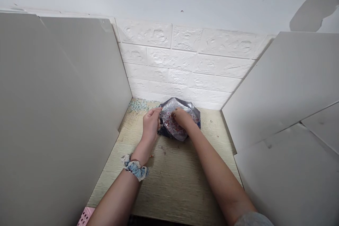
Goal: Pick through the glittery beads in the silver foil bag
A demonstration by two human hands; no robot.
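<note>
A clear plastic bag (171,106) with small red, white and dark bead-like pieces (172,124) in it lies at the back middle of the table, on a dark, shiny bag (164,132). My left hand (151,122) is at its left edge, thumb and forefinger pinched together. Whatever is in that pinch is too small to make out. Over the middle of the clear bag, my right hand (182,118) has its fingers bent down at the bead-like pieces. Its fingertips are partly hidden, and I cannot tell what they hold.
Pale panels (66,95) stand on the left, others (286,106) on the right. A white brick-patterned wall (180,61) closes the back. Small bluish-green bits (139,105) lie scattered in the table's (180,187) back left corner. A pink perforated item (86,215) shows at lower left.
</note>
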